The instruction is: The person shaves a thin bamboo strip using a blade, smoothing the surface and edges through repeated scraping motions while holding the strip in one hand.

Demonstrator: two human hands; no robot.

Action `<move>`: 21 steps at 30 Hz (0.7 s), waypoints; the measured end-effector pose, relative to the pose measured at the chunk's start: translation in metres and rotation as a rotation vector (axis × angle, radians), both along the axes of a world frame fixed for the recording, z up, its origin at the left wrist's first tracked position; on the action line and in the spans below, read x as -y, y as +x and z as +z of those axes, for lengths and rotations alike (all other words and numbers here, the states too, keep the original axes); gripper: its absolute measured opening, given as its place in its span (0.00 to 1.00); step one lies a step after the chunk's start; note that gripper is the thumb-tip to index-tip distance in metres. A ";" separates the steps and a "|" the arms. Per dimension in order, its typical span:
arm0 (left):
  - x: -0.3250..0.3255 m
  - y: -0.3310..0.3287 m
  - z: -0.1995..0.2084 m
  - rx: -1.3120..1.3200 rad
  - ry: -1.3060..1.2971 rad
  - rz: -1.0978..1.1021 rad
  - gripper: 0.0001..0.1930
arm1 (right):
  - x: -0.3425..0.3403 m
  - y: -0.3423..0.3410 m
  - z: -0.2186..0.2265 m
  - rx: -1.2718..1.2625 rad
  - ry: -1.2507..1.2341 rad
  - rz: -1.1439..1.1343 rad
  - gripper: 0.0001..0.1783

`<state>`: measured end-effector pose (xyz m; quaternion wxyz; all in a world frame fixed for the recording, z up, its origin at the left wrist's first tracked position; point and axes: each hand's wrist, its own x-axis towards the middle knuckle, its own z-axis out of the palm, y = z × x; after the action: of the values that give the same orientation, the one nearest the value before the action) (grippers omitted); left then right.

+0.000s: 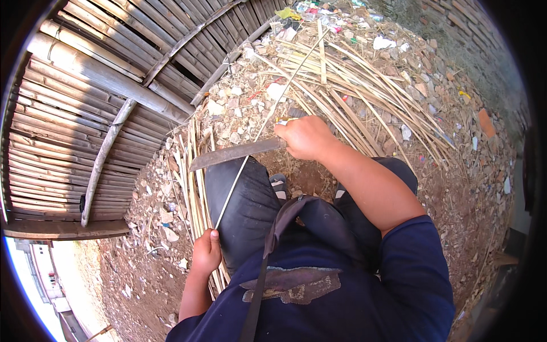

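Note:
My right hand [306, 138] is closed round the handle of a machete [236, 153]. Its dark, broad blade points left, above my left knee, and crosses a long thin bamboo strip [232, 191]. My left hand [206, 252] grips the strip's near end, with the thumb lying along it. From there the strip runs up over my left thigh, passes the blade and reaches toward the far strips. Whether the blade touches it, I cannot tell. Beside my left leg lies a bundle of pale split strips [198, 196], partly hidden under my left arm.
A large heap of bamboo strips [359, 100] lies ahead on rubble-strewn ground [154, 279]. To the left stands a bamboo slat wall [85, 137] with thick poles. At the far right rises a brick wall [473, 34]. Scraps of litter [319, 10] lie at the far end.

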<state>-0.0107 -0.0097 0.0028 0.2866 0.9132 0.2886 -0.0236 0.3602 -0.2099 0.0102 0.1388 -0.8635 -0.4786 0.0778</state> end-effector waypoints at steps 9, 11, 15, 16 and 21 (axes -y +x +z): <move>-0.005 0.000 0.000 0.013 -0.025 0.009 0.27 | 0.006 0.006 0.001 0.011 0.092 -0.058 0.13; 0.001 0.004 0.003 0.017 -0.031 0.022 0.26 | 0.000 -0.005 -0.003 0.081 0.080 0.023 0.13; -0.004 0.000 -0.007 0.046 0.030 -0.032 0.24 | 0.006 0.006 -0.021 0.104 0.051 0.082 0.13; -0.007 0.003 -0.007 0.064 0.071 -0.046 0.23 | 0.009 0.021 -0.017 0.054 0.087 -0.056 0.13; -0.007 -0.004 -0.001 0.022 0.047 -0.006 0.25 | 0.006 0.016 -0.001 -0.093 0.103 -0.169 0.14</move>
<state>-0.0149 -0.0023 0.0018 0.2682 0.9208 0.2832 -0.0075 0.3759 -0.2156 0.0094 0.2112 -0.8879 -0.4006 0.0812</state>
